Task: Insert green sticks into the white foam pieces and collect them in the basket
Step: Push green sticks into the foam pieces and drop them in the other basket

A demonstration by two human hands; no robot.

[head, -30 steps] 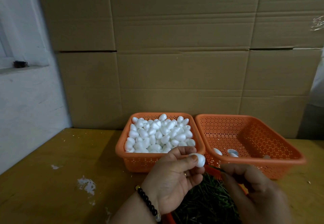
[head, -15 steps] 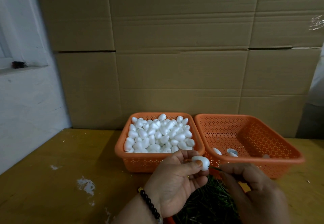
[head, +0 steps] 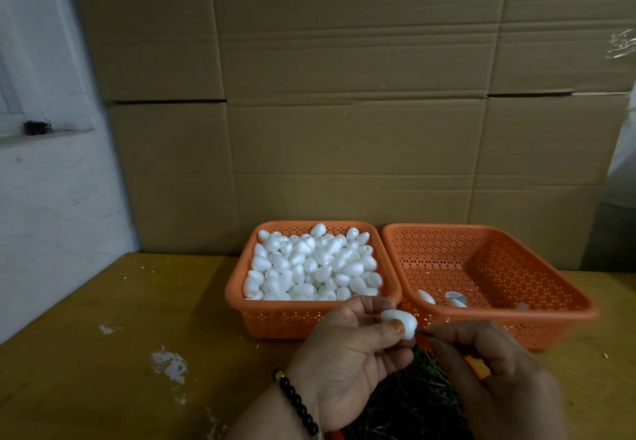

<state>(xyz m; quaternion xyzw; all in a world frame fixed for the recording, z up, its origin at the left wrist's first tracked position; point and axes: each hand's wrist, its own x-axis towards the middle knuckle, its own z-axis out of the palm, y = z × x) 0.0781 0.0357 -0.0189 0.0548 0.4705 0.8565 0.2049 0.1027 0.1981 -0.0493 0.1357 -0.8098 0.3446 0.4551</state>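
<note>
Head camera looks down at a wooden table (head: 103, 302), and every place below is told from the full basket (head: 311, 315), the orange one packed with white foam pieces (head: 309, 264). Going left to right, first comes the left hand (head: 347, 353), just in front of the full basket's front wall. A second ago it held one foam piece (head: 399, 322) a little lower and apart from the stick; now the piece is raised and turned, and the stick's tip touches its lower end. That means the push-in step seems to be starting, though how deep the stick sits cannot be told. The left hand has its palm facing up, thumb on top of the foam piece and fingers curled under it, pinching it; a black bead bracelet (head: 297, 405) is on that wrist. Next is the green stick (head: 422, 333), a short thin bit showing between the two hands. The right hand (head: 488, 367) is in front and to the right of the full basket, blurry, with fingers bent and pinching the stick's other end. Under both hands lies a pile of green sticks (head: 413, 405). Right beside the full basket, touching it, stands the collecting basket (head: 499, 315), with only a few white pieces on its floor, so most of the job looks still ahead.
</note>
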